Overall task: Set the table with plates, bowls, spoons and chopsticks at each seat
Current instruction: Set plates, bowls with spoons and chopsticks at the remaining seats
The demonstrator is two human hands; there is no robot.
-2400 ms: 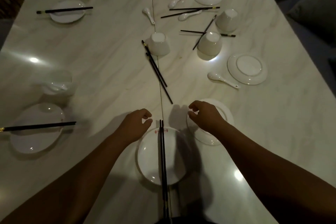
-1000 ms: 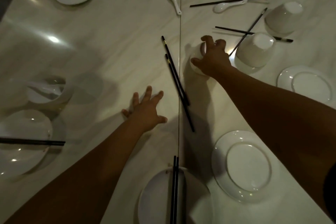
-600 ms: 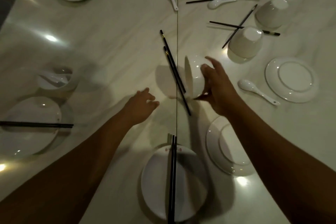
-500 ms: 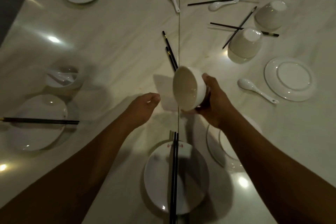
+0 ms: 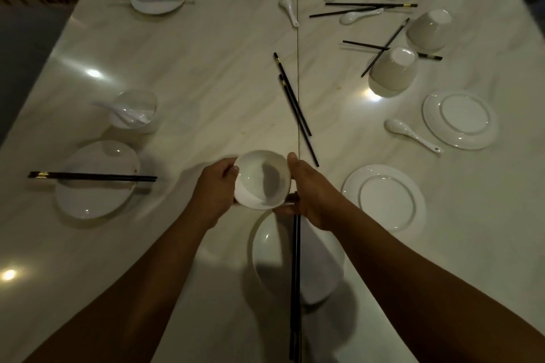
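The white bowl (image 5: 262, 180) sits mouth up between both sets of fingers (image 5: 231, 167). The left hand (image 5: 215, 188) curls round its left wall and the right hand (image 5: 312, 194) clasps its right wall, thumb up at the rim. Just below the fingers lies the near plate (image 5: 271, 256) with a pair of chopsticks (image 5: 295, 262) along it. Whether the bowl's foot already touches the counter (image 5: 206, 68) cannot be told.

The bowl looks like glazed ceramic, so it is probably rigid, fairly light, slick under the fingers and liable to chip if it knocks the plate edge. The best hold seems to be the walls from opposite sides, with a thumb over the rim, rather than a one-sided pinch. It should go down flat on its foot.

Half a second ago the right hand alone held the bowl, tipped on its side with the mouth facing left, while the left hand hung apart from it, loosely curled. Now the left hand has joined, the bowl is turned upright, and it sits lower and closer to the plate. The loose chopsticks (image 5: 295, 103) beyond the fingertips lie as they did.
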